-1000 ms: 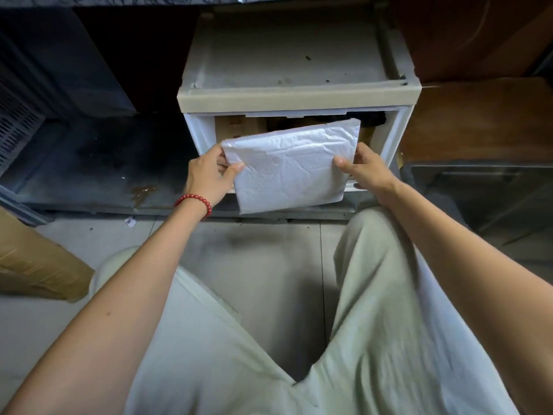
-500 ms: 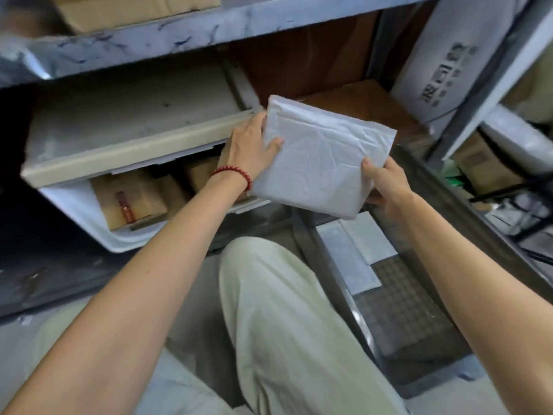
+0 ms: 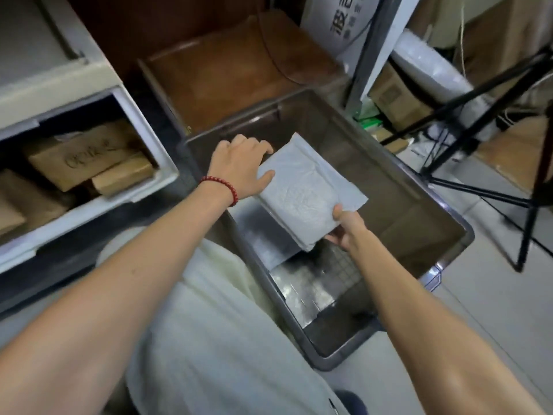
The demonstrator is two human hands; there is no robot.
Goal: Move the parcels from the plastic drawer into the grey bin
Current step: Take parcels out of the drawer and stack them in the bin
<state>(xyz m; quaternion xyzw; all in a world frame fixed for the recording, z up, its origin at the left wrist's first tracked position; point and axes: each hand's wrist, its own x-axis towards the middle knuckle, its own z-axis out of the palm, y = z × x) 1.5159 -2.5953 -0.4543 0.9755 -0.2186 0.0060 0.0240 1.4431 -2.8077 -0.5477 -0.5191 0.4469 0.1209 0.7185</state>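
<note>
Both your left hand (image 3: 239,166) and right hand (image 3: 344,229), fingers clamped on the white parcel (image 3: 302,196), have swung it from the plastic drawer (image 3: 163,158) at left to mid-frame over the grey bin (image 3: 389,175); brown parcels (image 3: 83,157) remain.

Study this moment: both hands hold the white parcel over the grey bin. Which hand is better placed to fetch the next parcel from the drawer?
Left, probably. The left hand grips the white parcel on the side nearest the drawer; the right hand pinches its far corner, over the grey bin.
</note>
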